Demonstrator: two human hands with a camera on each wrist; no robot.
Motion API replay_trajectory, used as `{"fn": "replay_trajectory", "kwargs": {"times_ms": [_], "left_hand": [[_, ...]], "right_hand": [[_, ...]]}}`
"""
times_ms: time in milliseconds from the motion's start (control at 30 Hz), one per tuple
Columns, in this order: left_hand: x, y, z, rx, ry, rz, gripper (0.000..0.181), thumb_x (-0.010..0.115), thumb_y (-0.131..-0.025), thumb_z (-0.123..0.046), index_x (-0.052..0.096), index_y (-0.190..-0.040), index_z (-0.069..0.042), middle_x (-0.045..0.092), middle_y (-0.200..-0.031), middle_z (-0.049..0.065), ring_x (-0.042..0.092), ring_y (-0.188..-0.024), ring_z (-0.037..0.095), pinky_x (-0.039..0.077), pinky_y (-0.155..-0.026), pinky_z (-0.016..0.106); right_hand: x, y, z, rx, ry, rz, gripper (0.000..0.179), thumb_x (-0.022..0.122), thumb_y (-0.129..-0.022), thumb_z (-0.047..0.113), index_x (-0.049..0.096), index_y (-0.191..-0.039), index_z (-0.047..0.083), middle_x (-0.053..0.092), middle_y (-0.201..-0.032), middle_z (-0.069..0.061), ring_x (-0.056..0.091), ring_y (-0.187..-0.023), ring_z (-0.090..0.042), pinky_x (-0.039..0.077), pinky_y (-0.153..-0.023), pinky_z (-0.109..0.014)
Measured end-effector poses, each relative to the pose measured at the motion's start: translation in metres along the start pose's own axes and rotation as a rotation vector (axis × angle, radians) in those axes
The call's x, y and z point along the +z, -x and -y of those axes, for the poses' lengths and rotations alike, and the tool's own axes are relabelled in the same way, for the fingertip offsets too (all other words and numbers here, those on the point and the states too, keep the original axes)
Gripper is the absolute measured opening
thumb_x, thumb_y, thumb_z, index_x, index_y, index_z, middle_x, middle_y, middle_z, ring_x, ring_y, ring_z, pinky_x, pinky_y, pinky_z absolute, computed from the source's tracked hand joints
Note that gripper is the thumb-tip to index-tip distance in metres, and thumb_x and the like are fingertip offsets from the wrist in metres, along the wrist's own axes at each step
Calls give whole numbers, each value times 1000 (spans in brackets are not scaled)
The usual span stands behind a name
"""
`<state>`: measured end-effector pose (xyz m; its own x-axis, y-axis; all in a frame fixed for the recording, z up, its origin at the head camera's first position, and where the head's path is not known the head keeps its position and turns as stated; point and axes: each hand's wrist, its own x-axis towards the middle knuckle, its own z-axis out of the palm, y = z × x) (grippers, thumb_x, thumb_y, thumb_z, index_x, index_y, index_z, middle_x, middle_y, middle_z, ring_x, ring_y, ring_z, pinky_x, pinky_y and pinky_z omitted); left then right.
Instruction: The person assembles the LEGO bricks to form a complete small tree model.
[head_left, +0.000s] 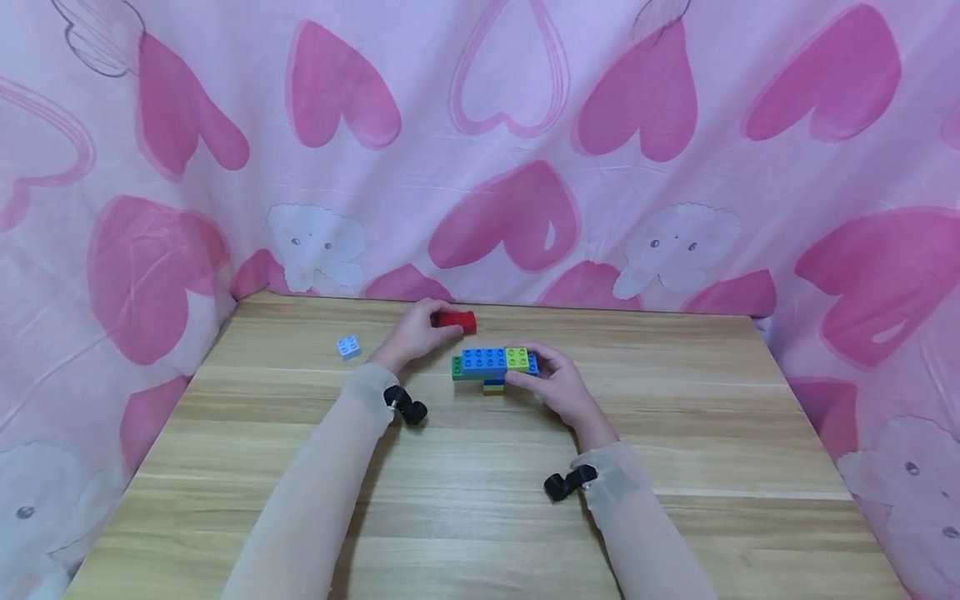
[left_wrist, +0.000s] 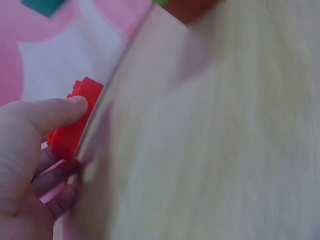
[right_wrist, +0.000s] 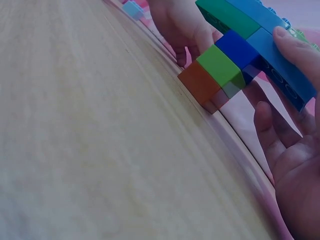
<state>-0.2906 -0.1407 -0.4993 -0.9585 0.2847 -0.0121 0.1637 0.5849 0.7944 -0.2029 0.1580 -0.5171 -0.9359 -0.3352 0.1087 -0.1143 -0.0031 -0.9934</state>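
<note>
My left hand (head_left: 417, 336) pinches a red toy building brick (head_left: 459, 322) near the table's back edge. In the left wrist view the thumb lies along one side of the red brick (left_wrist: 75, 125), whose studs face away to the left. My right hand (head_left: 557, 385) grips the right end of a T-shaped brick build (head_left: 484, 359), thumb in front. Long blue and green bricks form its crosspiece, with a lime brick (head_left: 517, 358) on top. Its stem, in the right wrist view, stacks a dark blue brick (right_wrist: 239, 49), a lime one and an orange one (right_wrist: 199, 82) at the bottom.
A light blue brick (head_left: 348, 347) with studs up lies on the wooden table (head_left: 465, 500), left of my left hand. Behind the table and along its sides hangs a pink curtain (head_left: 495, 217) with hearts. Each wrist wears a small black camera (head_left: 406, 406).
</note>
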Motion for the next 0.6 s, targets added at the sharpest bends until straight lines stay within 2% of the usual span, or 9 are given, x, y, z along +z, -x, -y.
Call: {"fn": "replay_trajectory", "kwargs": {"times_ms": [100,233,367,600], "left_hand": [[-2,4,-7,-33,63,-20,42,82,-101,-31,72,-139,-18,65,-135,5,60,-122,31,56,-106,51],[-6,13,-19,-29,129,-66,42,84,-100,-31,73,-139,-20,67,-130,4,60,-117,31,58,-99,50],[-10,22,-31,29,152,-124,42,83,-101,-31,73,-139,-18,67,-129,5,61,-116,31,53,-104,53],[-14,37,-51,68,174,-154,46,79,-104,-31,68,-147,-17,63,-138,5,63,-122,27,54,-111,48]], "right_hand": [[1,0,0,22,1,-27,51,86,-98,15,67,-144,4,68,-138,-14,67,-117,-21,59,-99,-27],[1,0,0,52,5,-59,54,85,-99,19,65,-147,5,67,-140,-13,67,-121,-23,59,-100,-26],[1,-2,-1,62,17,-71,59,85,-99,24,63,-150,5,66,-143,-12,65,-125,-26,58,-101,-26],[2,-2,1,63,18,-99,60,84,-100,26,61,-152,6,66,-142,-12,65,-125,-25,58,-101,-25]]}}
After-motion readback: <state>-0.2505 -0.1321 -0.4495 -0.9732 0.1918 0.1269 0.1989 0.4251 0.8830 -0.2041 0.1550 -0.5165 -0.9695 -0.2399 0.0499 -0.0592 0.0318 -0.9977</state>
